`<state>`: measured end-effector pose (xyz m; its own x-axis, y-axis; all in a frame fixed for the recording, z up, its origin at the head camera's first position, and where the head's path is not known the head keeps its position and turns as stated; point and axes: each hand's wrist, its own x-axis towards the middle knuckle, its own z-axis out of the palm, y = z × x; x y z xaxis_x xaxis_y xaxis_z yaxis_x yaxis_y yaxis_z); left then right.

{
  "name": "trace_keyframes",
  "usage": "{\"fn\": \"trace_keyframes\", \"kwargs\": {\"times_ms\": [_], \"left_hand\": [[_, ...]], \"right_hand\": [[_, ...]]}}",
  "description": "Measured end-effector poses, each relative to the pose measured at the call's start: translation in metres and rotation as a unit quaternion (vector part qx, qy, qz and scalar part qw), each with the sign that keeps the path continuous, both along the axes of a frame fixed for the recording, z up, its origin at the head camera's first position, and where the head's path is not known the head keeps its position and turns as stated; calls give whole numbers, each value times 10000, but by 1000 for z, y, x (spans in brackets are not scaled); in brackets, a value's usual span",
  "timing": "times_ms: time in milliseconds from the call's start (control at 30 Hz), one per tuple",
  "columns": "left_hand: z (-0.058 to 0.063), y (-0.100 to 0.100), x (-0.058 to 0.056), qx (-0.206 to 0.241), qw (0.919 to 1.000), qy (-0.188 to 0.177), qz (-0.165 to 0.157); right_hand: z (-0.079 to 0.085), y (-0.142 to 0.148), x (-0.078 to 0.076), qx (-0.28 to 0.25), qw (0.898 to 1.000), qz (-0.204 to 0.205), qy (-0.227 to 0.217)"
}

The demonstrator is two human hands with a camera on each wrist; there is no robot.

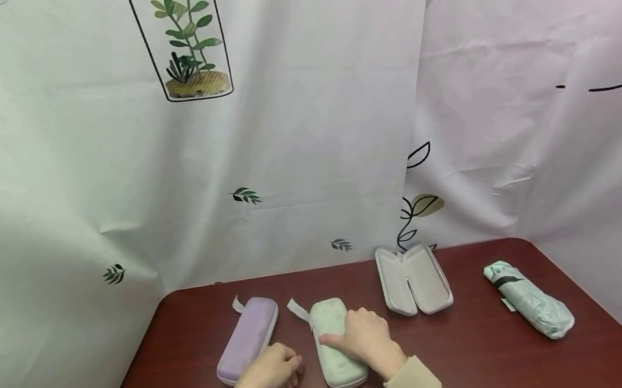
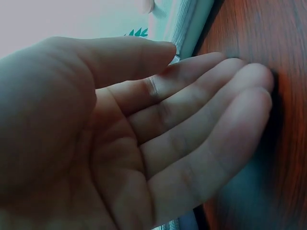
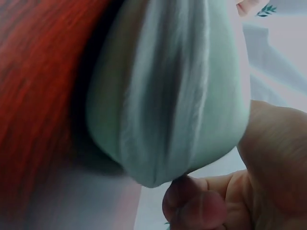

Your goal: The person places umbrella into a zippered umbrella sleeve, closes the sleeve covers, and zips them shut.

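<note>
A pale green zip case [image 1: 339,364] with a light strap lies on the table in front of me, its long side running away from me. My right hand [image 1: 363,336] grips its right side, the thumb laid across the top and the fingers at its edge. In the right wrist view the grey zipper band [image 3: 163,91] faces the camera and the fingertips are curled at the case's end. My left hand [image 1: 272,371] holds nothing, its fingers loosely bent, close by the lower right of a purple zip case [image 1: 247,337].
A light-coloured case [image 1: 416,278] lies spread open at the back of the table, its two halves side by side. Toward the right is a folded mint umbrella [image 1: 531,299] with a dark band. A printed white curtain [image 1: 303,136] hangs behind the reddish-brown table [image 1: 474,356].
</note>
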<state>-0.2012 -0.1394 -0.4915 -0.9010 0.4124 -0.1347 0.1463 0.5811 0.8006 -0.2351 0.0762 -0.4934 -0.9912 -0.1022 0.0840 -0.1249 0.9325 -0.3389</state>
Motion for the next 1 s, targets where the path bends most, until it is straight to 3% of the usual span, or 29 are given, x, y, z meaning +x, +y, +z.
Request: {"fn": "trace_keyframes", "kwargs": {"times_ms": [233,367,467,567,767,1000], "left_hand": [[2,1,-1,-105,9997,206,-46],[6,4,0,-512,9940,964,-34],[14,12,-1,-882,9816,1693,53],[24,25,-3,-1077,9702,2164,164],[42,58,-18,-976,9639,2456,321],[44,100,-45,-735,9626,2587,323]], "right_hand": [[-2,0,0,-127,9999,-35,-1],[2,4,3,-294,9995,98,-11],[12,12,5,-434,9986,288,53],[27,25,5,-569,9968,532,184],[56,65,0,-676,9956,606,225],[71,125,-4,-530,9985,38,105]]}}
